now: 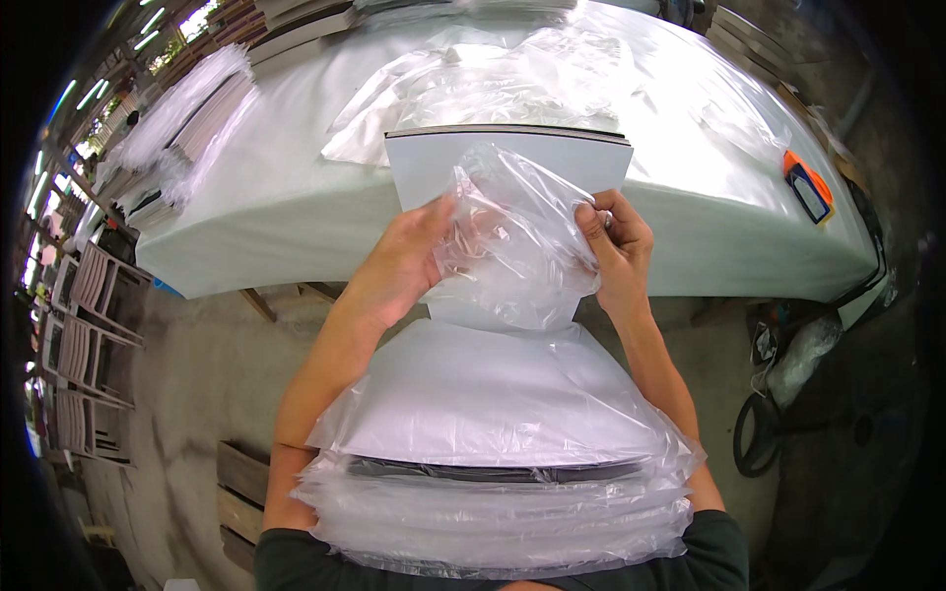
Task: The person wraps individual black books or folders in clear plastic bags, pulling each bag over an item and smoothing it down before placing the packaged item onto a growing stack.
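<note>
A crumpled clear plastic bag [522,241] is stretched between my two hands, in front of a flat white board [424,163]. My left hand [419,246] grips the bag's left side; its fingertips show only blurrily through the film. At the right edge, my right hand [619,241] pinches the plastic between thumb and curled fingers. The board, dark along its far edge, lies partly over the table's near edge, its lower part covered by the bag. Closer to my body, between my forearms, is a stack of flat panels wrapped in clear plastic [493,394].
Loose clear plastic bags [522,74] lie across the pale covered table [286,236]. A plastic-wrapped stack [192,123] stands at its left end. An orange and blue object [810,189] sits at the right edge. Chairs [89,335], a wooden crate [241,492] and a dark wheel [757,435] stand around.
</note>
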`<action>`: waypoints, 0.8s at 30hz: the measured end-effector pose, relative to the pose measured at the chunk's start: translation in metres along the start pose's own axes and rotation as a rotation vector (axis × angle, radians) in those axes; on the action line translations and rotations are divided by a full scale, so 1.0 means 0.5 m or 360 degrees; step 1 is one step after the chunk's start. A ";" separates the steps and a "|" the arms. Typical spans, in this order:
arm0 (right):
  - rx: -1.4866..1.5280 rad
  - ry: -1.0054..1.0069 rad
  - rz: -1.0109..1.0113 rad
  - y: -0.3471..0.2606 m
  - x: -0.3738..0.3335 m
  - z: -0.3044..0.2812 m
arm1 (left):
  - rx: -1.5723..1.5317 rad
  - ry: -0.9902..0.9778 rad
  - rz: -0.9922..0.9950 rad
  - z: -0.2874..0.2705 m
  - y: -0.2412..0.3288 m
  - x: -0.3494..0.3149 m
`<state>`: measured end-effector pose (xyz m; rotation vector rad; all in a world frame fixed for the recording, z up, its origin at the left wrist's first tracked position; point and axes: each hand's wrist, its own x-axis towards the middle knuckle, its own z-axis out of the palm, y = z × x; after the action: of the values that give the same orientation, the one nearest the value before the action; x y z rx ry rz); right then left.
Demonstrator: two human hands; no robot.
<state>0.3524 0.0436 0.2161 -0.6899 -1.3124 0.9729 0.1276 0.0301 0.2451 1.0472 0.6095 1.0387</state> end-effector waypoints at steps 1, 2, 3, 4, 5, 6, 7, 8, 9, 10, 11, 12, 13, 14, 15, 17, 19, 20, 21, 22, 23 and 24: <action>-0.0145 0.0010 -0.0037 -0.002 -0.004 0.000 | 0.0170 -0.0059 -0.0058 0.001 0.000 0.000; -0.0293 0.0031 -0.0080 -0.005 -0.006 -0.003 | 0.0173 -0.0065 -0.0055 0.002 0.001 0.001; -0.0295 0.0035 -0.0085 -0.006 -0.006 -0.005 | 0.0127 -0.0097 -0.0008 0.003 0.001 0.001; -0.0339 0.0087 -0.0102 -0.008 -0.006 -0.007 | 0.0080 -0.0129 0.0040 0.004 0.001 0.001; -0.0382 0.0139 -0.0114 -0.008 -0.006 -0.009 | 0.0082 -0.0132 0.0038 0.006 0.001 -0.001; -0.0382 0.0143 -0.0115 -0.009 -0.006 -0.012 | 0.0267 -0.0094 0.0099 0.007 0.002 -0.003; -0.0539 0.0144 -0.0043 -0.010 -0.004 -0.016 | 0.0452 -0.0056 0.0161 0.009 0.003 -0.004; -0.0695 0.0139 0.0031 -0.009 -0.001 -0.017 | 0.0452 -0.0054 0.0162 0.006 0.000 -0.003; -0.0694 0.0136 0.0032 -0.010 0.003 -0.014 | 0.0560 -0.0007 0.0142 0.002 -0.007 -0.001; -0.0908 0.0192 -0.0378 -0.012 0.010 -0.008 | 0.0669 0.0039 0.0122 0.000 -0.011 0.001; -0.1116 0.0248 -0.0791 -0.016 0.013 -0.003 | 0.0667 0.0039 0.0121 0.007 -0.012 0.002; -0.1117 0.0248 -0.0790 -0.023 0.012 0.001 | 0.0382 0.0069 0.0082 0.019 -0.013 0.003; -0.1100 0.0160 -0.0843 -0.034 0.009 0.006 | 0.0096 0.0098 0.0042 0.026 -0.013 0.003; -0.1079 0.0073 -0.0896 -0.045 0.007 0.011 | 0.0097 0.0100 0.0040 0.028 -0.011 0.002; -0.1077 0.0073 -0.0894 -0.055 0.008 0.019 | 0.0220 0.0039 0.0096 0.030 -0.009 0.002; -0.1194 -0.0294 -0.1133 -0.072 0.012 0.036 | 0.0342 -0.0025 0.0151 0.032 -0.009 0.004; -0.1180 -0.0396 -0.1172 -0.072 0.020 0.046 | 0.0184 -0.0067 0.0181 0.033 -0.011 0.008; -0.1163 -0.0447 -0.1185 -0.072 0.025 0.052 | 0.0185 -0.0070 0.0184 0.035 -0.010 0.009; -0.1144 -0.0499 -0.1198 -0.073 0.029 0.055 | 0.0146 -0.0080 0.0248 0.037 -0.009 0.011; -0.1145 -0.0499 -0.1202 -0.073 0.032 0.055 | 0.0106 -0.0090 0.0311 0.038 -0.008 0.011; -0.1146 -0.0510 -0.1200 -0.071 0.034 0.057 | 0.0107 -0.0084 0.0316 0.034 -0.007 0.012; -0.1148 -0.0521 -0.1199 -0.069 0.036 0.059 | 0.0163 -0.0082 0.0363 0.029 -0.008 0.013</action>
<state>0.3295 0.0407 0.2593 -0.4905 -2.0372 -0.0310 0.1436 0.0299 0.2478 1.2508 0.5137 1.1841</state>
